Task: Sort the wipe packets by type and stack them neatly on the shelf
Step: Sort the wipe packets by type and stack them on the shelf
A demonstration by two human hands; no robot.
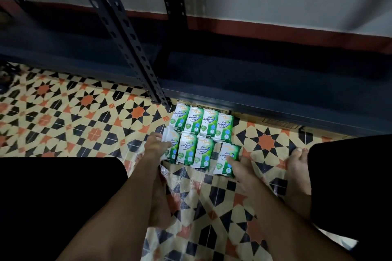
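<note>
Left hand [156, 144]: its fingers [167, 143] lie over the left edge of the near-left packet [172, 151], but they're motion-blurred, so can't tell if they grip or just touch. Right hand [241, 167]: thumb across the printed face of the near-right packet [224, 163], other fingers seem tucked at its right edge. That reads as a narrow pinch, tho the underside is hidden. This pkt sits skewed and lower than its row, w/ a gap to its neighbour. The rest of the wipe packets [197, 133], 8 in all incl. these two, lie flat on the tiled floor [74, 116] in 2 rows of 4, side by side. All are green-and-white "Pine Antibacterial Wipes", so only one type is in sight. The far row lies just in front of the shelf [265, 82], near the foot of its slotted upright [129, 40]. No pkts are on the shelf yet, so stacking looks not begun. Bare feet and black-clad knees sit either side. Risks, as I judge them: the pouches look soft and slick, so a one-edge pinch may let the near-right packet sag and slip out. Squeezing the near row from both ends could buckle it and pop the middle pkts up. The shelf's front lip is low and close, so a lifted bundle or knuckles could catch on it or on the upright. Soft pouches stacked w/o squared edges would prob. lean and slide off.
</note>
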